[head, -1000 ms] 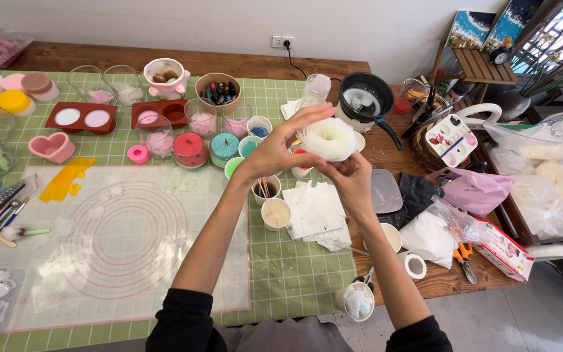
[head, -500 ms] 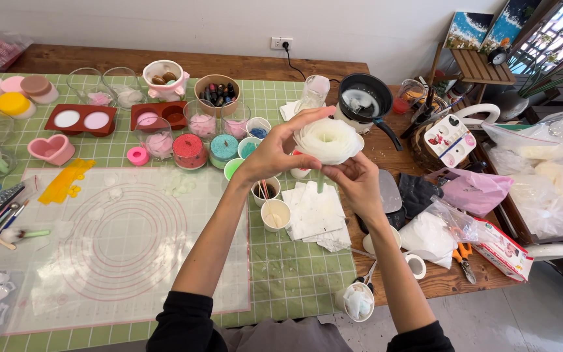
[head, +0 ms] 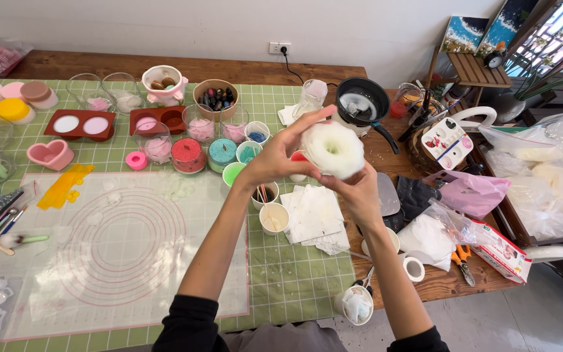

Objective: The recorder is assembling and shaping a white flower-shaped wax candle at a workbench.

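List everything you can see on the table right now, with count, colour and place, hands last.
white ring-shaped mould: one, held above the table's middle
translucent silicone mat with pink circles: one, front left
green checked tablecloth: one, covering the table
red two-cavity moulds: two, back left
pink heart mould: one, left
black pan: one, back right
white paper squares: a stack, centre
orange-handled scissors: one, right edge
left hand: gripping the ring's left side
right hand: supporting it from below
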